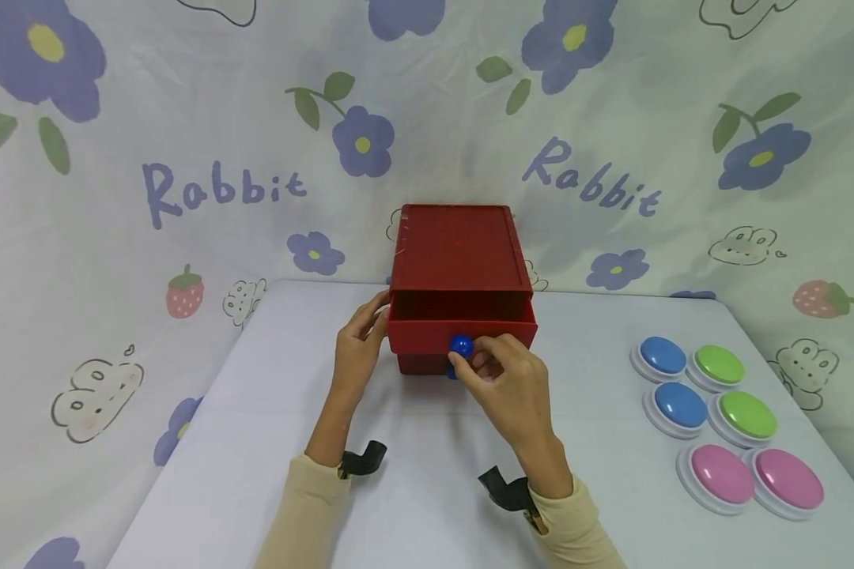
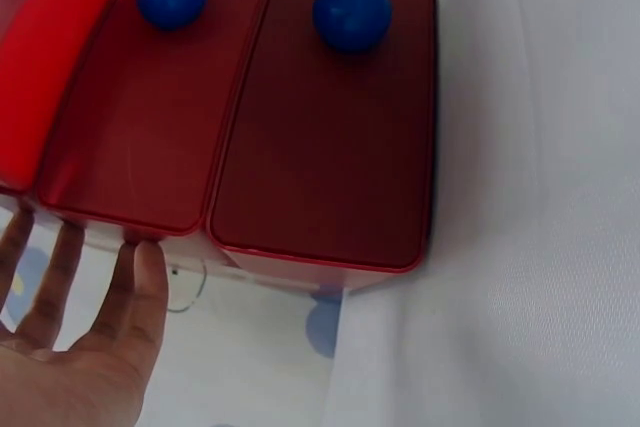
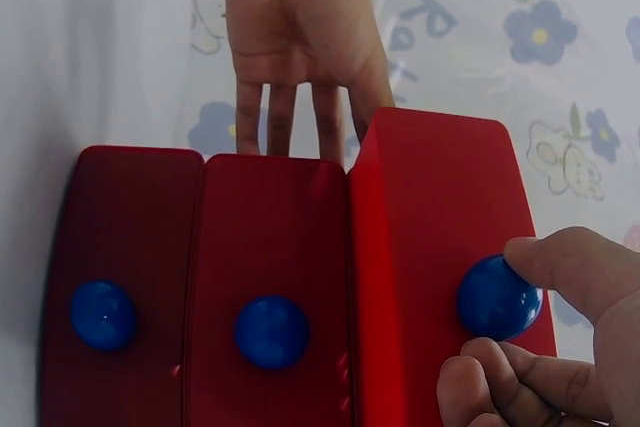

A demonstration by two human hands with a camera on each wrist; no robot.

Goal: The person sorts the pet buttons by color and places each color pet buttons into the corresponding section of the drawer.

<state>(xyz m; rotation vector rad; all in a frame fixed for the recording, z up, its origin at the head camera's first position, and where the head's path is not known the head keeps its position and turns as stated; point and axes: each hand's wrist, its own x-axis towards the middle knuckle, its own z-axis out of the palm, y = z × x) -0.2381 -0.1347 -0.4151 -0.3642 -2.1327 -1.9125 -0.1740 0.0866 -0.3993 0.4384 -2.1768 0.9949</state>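
Observation:
A red drawer cabinet (image 1: 461, 246) stands on the white table, its top drawer (image 1: 421, 336) pulled partway out so a dark gap shows behind the front. With thumb and fingers, my right hand (image 1: 518, 391) pinches the round blue knob (image 3: 499, 297) of that drawer. My left hand (image 1: 354, 352) lies along the cabinet's left side, its straight fingertips right at the wall in the left wrist view. Two lower drawers, a middle one (image 3: 270, 247) and a bottom one (image 3: 130, 227), are closed, each with its own blue knob.
Several round push buttons sit at the right of the table: blue ones (image 1: 663, 356), green ones (image 1: 720, 363) and pink ones (image 1: 722, 474). Behind the cabinet hangs a white cloth (image 1: 441, 95) printed with flowers and rabbits. Black wrist mounts (image 1: 505, 490) are worn at both sleeves.

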